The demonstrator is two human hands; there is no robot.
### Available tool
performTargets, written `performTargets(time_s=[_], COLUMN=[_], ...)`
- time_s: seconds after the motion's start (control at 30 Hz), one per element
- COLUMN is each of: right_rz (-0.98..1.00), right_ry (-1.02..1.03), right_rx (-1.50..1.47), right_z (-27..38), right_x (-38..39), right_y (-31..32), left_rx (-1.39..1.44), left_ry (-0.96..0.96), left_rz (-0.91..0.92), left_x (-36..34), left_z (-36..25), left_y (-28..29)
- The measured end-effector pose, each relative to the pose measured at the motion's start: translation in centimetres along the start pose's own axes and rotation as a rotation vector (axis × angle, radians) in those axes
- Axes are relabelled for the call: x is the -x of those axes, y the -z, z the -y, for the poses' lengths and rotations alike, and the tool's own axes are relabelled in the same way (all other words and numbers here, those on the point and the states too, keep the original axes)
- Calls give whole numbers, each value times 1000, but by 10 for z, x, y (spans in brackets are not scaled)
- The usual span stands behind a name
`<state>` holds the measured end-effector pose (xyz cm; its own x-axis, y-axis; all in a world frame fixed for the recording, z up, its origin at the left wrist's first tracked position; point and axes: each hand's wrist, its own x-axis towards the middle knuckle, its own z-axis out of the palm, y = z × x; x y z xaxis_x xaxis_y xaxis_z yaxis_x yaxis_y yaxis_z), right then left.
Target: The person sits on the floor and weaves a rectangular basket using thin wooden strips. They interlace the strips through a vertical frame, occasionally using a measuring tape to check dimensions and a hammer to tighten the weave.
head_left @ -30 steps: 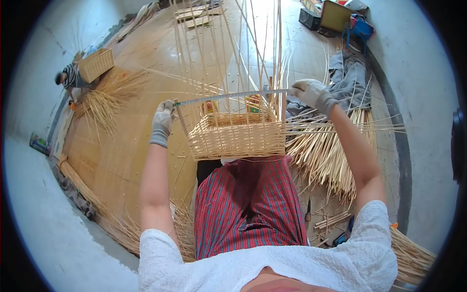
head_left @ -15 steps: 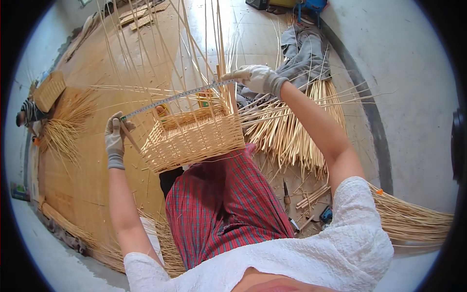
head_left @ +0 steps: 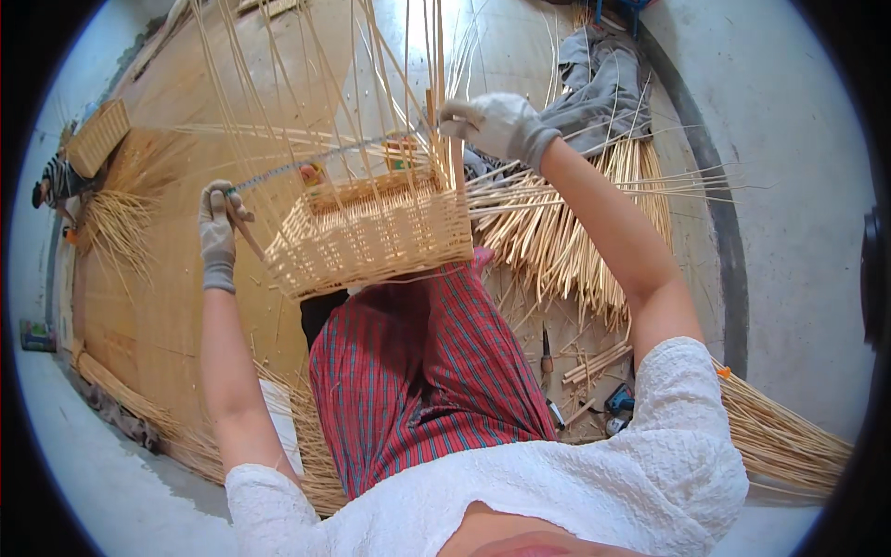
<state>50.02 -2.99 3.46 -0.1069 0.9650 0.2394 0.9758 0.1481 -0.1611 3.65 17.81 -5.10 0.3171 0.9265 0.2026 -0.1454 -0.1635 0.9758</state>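
Observation:
A half-woven pale wicker basket (head_left: 371,237) with long upright rods rests over my lap, its left end slightly lower. My left hand (head_left: 217,227), gloved, is closed on the left end of a measuring tape (head_left: 280,171) and a flat wooden slat (head_left: 247,237) at the basket's left corner. The tape slopes up across the rods to my right hand (head_left: 497,125), also gloved, whose fingers are bent around the tape's far end beside the right corner upright. Exactly what those fingertips pinch is partly hidden.
Loose rod bundles (head_left: 585,260) lie right and behind me, with grey cloth (head_left: 594,84) over one. An awl-like tool (head_left: 547,357) and a blue tool (head_left: 620,401) lie by my right thigh. A co-worker (head_left: 56,190) works beside another basket (head_left: 97,139) at far left.
The basket and both hands appear further left in view and more slanted than a second ago, the right end higher. The scenery has shifted too. The tape is still stretched between my hands.

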Motion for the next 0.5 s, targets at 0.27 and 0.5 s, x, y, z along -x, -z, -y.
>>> performTargets(time_s=[0.27,0.5], right_rz=[-68,-14], right_ry=[-136,-236], right_rx=[-96,-69], right_z=[3,0], right_x=[8,18], right_y=[-19,-16], left_rx=[-134,-158], left_ry=[-65,-96], left_rz=[57,67], left_x=[-1,-4], left_z=[7,3], left_y=[6,-2])
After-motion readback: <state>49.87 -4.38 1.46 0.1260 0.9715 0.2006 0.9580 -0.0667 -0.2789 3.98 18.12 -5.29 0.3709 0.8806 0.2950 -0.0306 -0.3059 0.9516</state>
